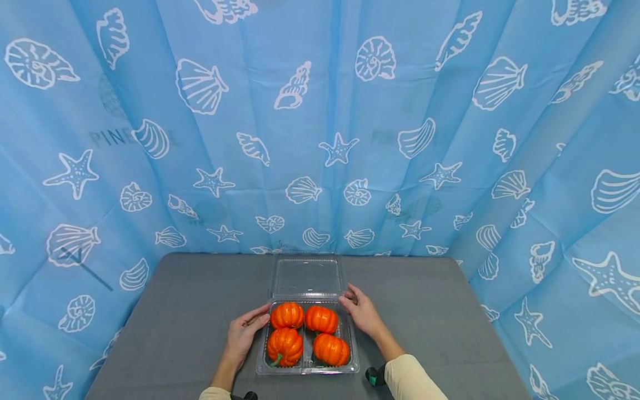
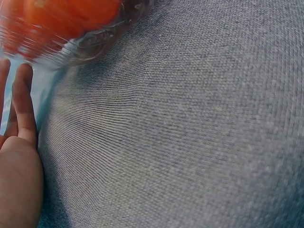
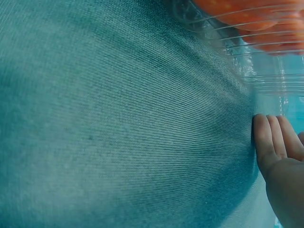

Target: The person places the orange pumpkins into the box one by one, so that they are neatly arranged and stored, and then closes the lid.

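A clear plastic clamshell container (image 1: pixel 306 368) lies on the table with its transparent lid (image 1: pixel 307 278) swung back to the far side. Several small orange pumpkins (image 1: pixel 332 349) sit inside, one of them showing a green stem at the near left. My left hand (image 1: pixel 243 332) is at the container's left wall, its extended fingertips right at the upper left corner. On the other side, my right hand (image 1: pixel 364 312) reaches to the hinge end of the lid, fingers extended along its right edge. In the right wrist view, the straight fingers (image 3: pixel 262 135) show below the ribbed plastic.
The grey cloth-covered table (image 1: pixel 200 300) extends to both sides of the container. Behind and around it hangs a blue curtain (image 1: pixel 310 128) printed with white shells and starfish. Dark wrist devices (image 1: pixel 375 376) sit by the cream sleeves (image 1: pixel 412 378).
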The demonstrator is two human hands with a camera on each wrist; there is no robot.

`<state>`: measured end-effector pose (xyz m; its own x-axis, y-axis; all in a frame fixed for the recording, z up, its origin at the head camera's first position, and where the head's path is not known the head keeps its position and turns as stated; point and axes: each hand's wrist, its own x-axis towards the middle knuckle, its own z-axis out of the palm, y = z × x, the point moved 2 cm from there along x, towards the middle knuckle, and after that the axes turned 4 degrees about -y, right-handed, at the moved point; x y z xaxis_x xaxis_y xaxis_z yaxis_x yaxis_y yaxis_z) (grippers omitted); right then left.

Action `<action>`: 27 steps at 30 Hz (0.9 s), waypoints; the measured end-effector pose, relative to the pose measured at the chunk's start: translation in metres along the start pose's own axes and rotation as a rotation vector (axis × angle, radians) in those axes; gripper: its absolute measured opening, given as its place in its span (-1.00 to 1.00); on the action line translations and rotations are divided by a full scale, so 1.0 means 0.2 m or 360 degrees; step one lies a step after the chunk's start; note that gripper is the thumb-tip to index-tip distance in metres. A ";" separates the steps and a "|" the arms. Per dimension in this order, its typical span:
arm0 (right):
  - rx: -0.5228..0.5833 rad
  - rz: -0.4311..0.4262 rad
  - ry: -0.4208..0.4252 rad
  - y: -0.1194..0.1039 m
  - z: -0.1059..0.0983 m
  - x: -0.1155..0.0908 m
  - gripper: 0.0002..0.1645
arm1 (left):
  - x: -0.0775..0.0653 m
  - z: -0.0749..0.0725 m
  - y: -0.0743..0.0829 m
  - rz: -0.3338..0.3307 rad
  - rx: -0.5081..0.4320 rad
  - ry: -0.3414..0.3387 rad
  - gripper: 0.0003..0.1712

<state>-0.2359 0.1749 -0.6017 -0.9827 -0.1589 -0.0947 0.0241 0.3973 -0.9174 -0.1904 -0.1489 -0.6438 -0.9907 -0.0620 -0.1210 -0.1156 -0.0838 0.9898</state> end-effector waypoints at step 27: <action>0.0283 -0.0033 0.0022 -0.01 0.00 0.03 -0.18 | 0.01 0.00 -0.01 0.0044 -0.0003 0.0000 -0.50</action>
<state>-0.2417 0.1728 -0.6013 -0.9858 -0.1522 -0.0710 0.0350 0.2277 -0.9731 -0.1916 -0.1486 -0.6463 -0.9936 -0.0643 -0.0933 -0.0878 -0.0836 0.9926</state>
